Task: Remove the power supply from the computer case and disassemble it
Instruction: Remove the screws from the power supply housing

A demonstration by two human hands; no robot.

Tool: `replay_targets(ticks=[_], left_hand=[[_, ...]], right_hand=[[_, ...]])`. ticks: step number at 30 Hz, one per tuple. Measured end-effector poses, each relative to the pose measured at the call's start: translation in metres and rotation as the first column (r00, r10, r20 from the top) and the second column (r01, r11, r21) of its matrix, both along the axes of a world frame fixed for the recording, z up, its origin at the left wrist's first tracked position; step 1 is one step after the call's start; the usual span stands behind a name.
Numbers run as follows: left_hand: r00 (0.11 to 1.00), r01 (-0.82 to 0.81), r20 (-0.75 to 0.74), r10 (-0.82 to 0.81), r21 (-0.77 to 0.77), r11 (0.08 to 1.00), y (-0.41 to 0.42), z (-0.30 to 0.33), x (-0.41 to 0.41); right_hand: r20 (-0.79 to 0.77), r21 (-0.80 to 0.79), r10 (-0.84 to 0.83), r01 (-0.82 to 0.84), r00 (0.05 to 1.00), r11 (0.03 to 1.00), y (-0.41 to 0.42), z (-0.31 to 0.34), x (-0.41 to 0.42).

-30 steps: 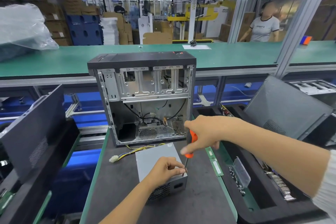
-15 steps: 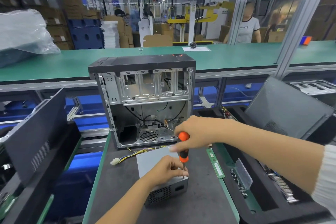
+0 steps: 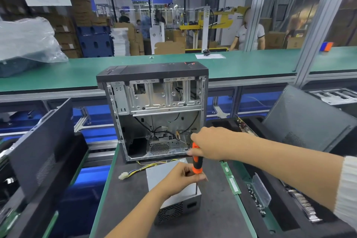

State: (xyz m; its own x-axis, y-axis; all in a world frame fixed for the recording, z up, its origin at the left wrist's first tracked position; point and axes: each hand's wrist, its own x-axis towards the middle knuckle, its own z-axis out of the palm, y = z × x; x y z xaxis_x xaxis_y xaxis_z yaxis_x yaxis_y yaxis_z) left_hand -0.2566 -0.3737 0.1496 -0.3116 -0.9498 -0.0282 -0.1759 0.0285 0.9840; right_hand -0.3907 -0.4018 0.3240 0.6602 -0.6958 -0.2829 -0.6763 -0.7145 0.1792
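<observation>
Orange-handled screwdriver [image 3: 196,162] in the right hand's grip [image 3: 209,146] probably meets a corner screw (tip hidden); left hand [image 3: 178,178] pinches its shaft atop the power supply [image 3: 174,197].

Next: unscrew.

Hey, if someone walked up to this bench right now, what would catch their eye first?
Probably the orange screwdriver, held upright by the right hand with its tip down on the grey power supply at the near edge of the mat. The left hand rests on that box. Just behind stands the open computer case, its yellow wires trailing out.
</observation>
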Motion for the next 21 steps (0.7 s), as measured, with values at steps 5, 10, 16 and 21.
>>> replay_targets(ticks=[5,10,16,21], left_hand=[[0.996,-0.005,-0.085,0.007,0.016,1.0,0.0,0.006,0.0],[0.997,-0.008,-0.081,0.01,0.028,1.0,0.001,0.009,-0.002],[0.997,-0.023,-0.073,0.025,0.033,0.999,-0.002,0.01,0.003],[0.997,-0.022,-0.071,0.025,0.048,0.999,-0.005,0.008,0.004]], right_hand=[[-0.018,0.238,0.085,-0.078,0.996,0.968,-0.003,0.012,-0.004],[-0.04,-0.153,0.033,-0.039,0.999,0.987,0.003,-0.001,0.005],[0.018,0.193,0.129,-0.13,0.991,0.973,-0.007,0.009,-0.006],[0.035,-0.083,0.084,-0.081,0.996,0.993,-0.006,0.0,0.001]])
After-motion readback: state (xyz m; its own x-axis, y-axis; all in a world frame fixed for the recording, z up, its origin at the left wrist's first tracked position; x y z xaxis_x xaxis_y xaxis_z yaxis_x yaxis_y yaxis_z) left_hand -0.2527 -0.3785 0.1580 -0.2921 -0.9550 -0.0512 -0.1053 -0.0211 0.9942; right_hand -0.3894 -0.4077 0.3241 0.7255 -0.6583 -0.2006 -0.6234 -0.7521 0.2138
